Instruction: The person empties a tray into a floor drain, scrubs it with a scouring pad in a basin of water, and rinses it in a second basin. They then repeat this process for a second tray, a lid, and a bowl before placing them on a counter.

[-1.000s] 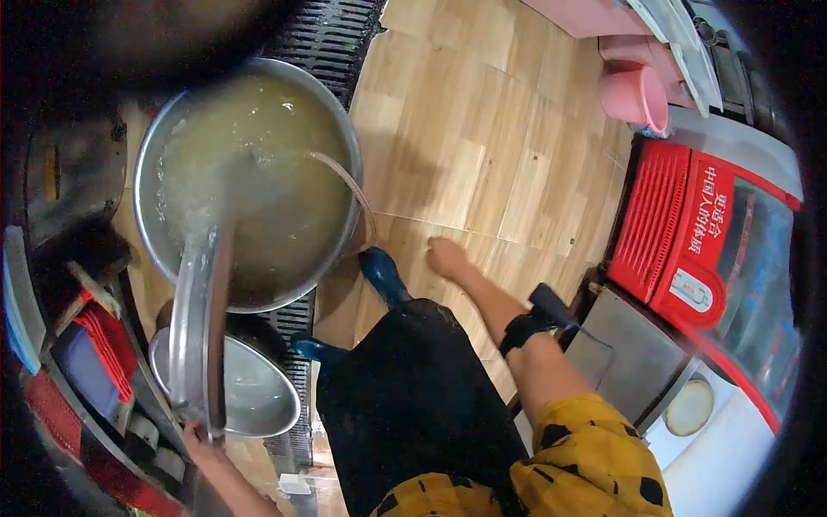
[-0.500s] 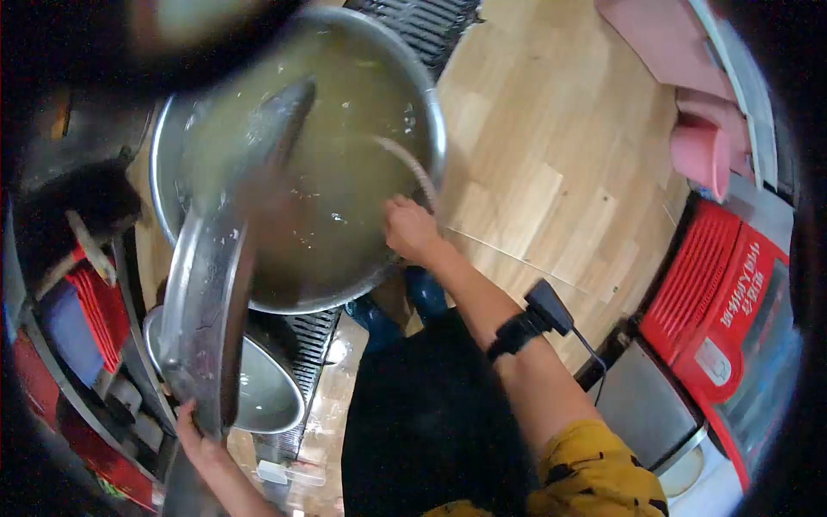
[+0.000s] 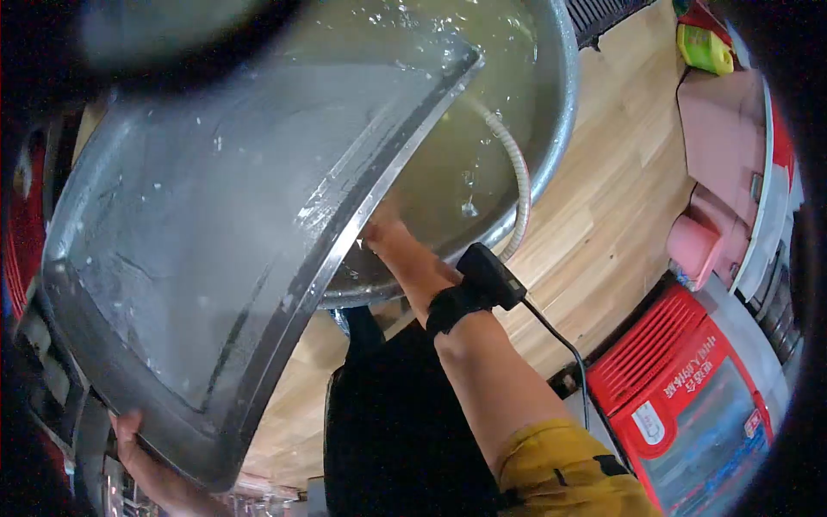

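Steel fills most of the view: a large rectangular steel tray (image 3: 215, 224), wet and spotted with drops, is held tilted on edge, its long axis running from the lower left up to the right. Its upper corner is carried over a round steel basin (image 3: 562, 112) that stands on the wooden floor (image 3: 603, 207). The basin is filled with cloudy yellow-green water (image 3: 439, 164), and whether the tray's upper corner dips into it cannot be told. Lying beyond and above both grips, the basin is reached more nearly by the right arm than by the left. A pale ribbed hose (image 3: 519, 185) is seen curving over the basin's near rim and down into the water, just beside the tray's right edge. The right hand (image 3: 383, 234) is set against the raised rim of the tray about midway along its right side, close to the basin's near wall; its fingers are hidden behind the rim, so how far they are closed cannot be told. A black strapped device (image 3: 469, 289) is worn on that forearm. The left hand (image 3: 129, 428) is found at the tray's lowest corner, far from the basin, with its fingers wrapped tightly under the edge so that the weight of the low end is borne there.
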The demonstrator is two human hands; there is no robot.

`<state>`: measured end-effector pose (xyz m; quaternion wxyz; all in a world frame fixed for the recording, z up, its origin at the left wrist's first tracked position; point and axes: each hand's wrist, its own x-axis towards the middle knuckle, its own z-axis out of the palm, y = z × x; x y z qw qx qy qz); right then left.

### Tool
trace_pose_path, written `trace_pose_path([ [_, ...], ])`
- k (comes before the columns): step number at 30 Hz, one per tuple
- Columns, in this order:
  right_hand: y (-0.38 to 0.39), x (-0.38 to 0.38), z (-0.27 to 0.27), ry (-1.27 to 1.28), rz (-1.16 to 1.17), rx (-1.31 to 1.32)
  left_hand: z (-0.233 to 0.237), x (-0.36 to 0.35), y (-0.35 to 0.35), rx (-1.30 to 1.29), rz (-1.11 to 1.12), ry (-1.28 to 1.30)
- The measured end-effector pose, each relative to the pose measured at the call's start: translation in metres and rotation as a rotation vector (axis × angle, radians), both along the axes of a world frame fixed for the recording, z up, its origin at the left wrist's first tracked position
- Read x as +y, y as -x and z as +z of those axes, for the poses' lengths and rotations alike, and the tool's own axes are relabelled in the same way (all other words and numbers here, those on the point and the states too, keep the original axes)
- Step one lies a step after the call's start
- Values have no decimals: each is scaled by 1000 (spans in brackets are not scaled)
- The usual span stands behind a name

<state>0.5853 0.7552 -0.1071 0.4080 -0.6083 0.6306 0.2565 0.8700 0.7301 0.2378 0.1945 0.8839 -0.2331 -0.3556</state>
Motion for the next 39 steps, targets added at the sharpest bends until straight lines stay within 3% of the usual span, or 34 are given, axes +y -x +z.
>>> trace_pose_path([
  [2,2,3,6,33,-16,-17,9,-13,51,145,47,220],
  [5,20,8,23,132,-148,-96,-2,-7,-3,238,11,196],
  [8,60,23,50,235,-490,-167,-32,33,-19,133,3,254],
  [9,79,30,59,285,-746,-200,-44,43,-13,172,12,316],
  [11,111,54,49,495,-1491,-772,-66,58,1,207,37,385],
  [12,128,47,77,493,-1475,-777,-75,68,8,228,24,411],
  [14,159,16,151,195,-1775,-489,-75,71,41,259,34,453],
  [16,171,4,164,267,-1628,-612,-78,69,96,464,528,414],
  [18,169,-9,177,299,-1485,-723,-125,88,94,709,692,288],
  [20,146,-44,205,391,-1042,-848,-165,100,99,797,737,199],
  [22,107,-54,200,403,-890,-1014,-178,105,102,886,773,116],
  [23,83,-57,197,609,-566,-896,-183,99,107,883,764,153],
  [24,53,-46,204,569,-389,-748,-187,98,108,881,751,186],
  [25,26,-35,212,356,-208,-646,-200,105,103,879,737,226],
  [26,-2,-10,197,241,6,-662,-201,109,101,878,754,216],
  [27,-26,21,185,279,233,-611,-197,110,99,839,737,213],
  [28,-31,30,169,261,251,-613,-195,111,96,800,721,215],
  [30,-35,35,142,644,349,-757,-188,121,87,869,681,263],
  [33,1,-14,80,699,26,-244,-155,148,77,708,694,244],
  [35,41,-43,51,669,-28,1,-140,194,58,624,675,249],
  [36,61,-47,30,763,27,53,-133,225,48,370,257,143],
  [37,75,-54,34,641,-2,70,-130,245,44,120,-157,24],
  [38,83,-51,26,621,7,69,-123,243,48,123,-148,5],
  [39,95,-52,10,640,-100,-29,-119,218,57,345,351,30],
])
